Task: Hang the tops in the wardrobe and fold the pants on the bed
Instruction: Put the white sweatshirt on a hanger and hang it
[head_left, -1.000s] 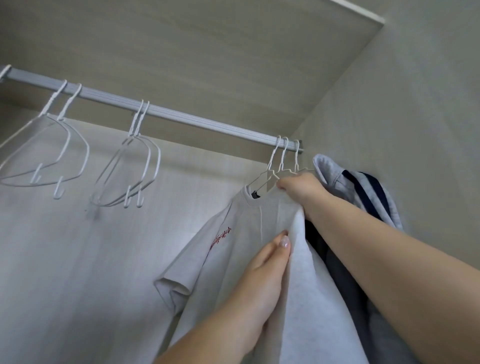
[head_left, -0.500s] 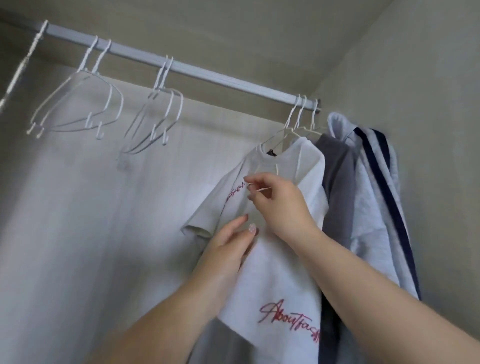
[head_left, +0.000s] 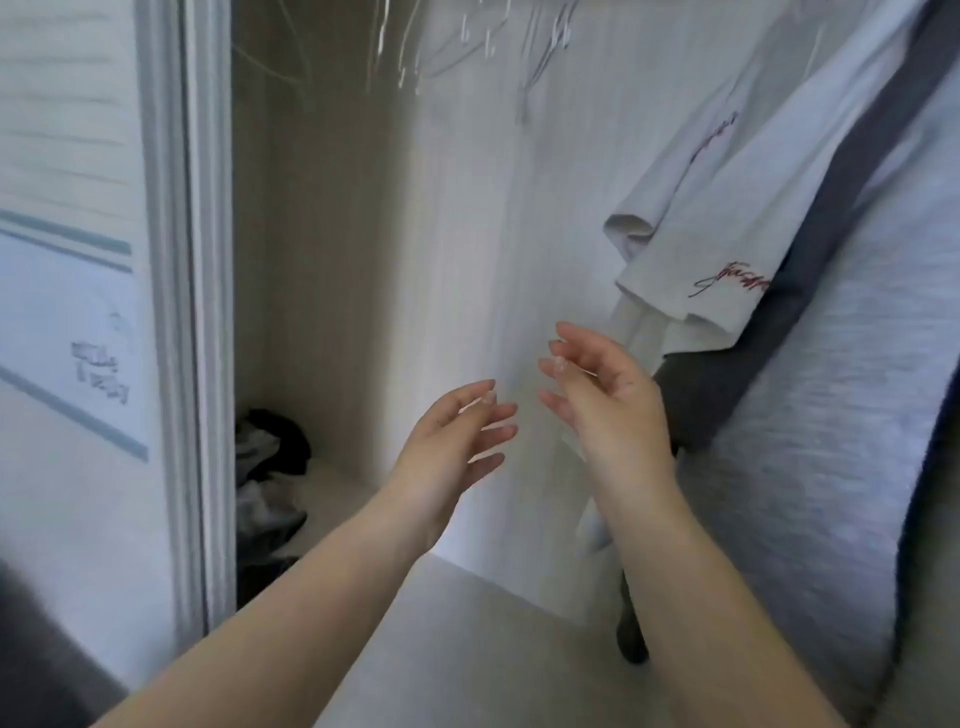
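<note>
A white T-shirt (head_left: 717, 208) with red script hangs at the upper right inside the wardrobe. Beside it hang a dark grey top (head_left: 769, 343) and a light grey top (head_left: 841, 415) with a navy stripe. My left hand (head_left: 452, 441) and my right hand (head_left: 608, 405) are both raised in front of the wardrobe's back wall, below and left of the T-shirt. Their fingers are relaxed and spread, and neither hand holds or touches anything. Empty white hangers (head_left: 467, 36) show blurred at the top.
The wardrobe's white door frame (head_left: 192, 312) stands at the left. A heap of dark and grey clothes (head_left: 270, 467) lies in the back left corner on the wardrobe floor (head_left: 467, 649).
Both hands have let go of the white T-shirt and dropped lower and left. The view has swung down from the rail to the wardrobe's floor.
</note>
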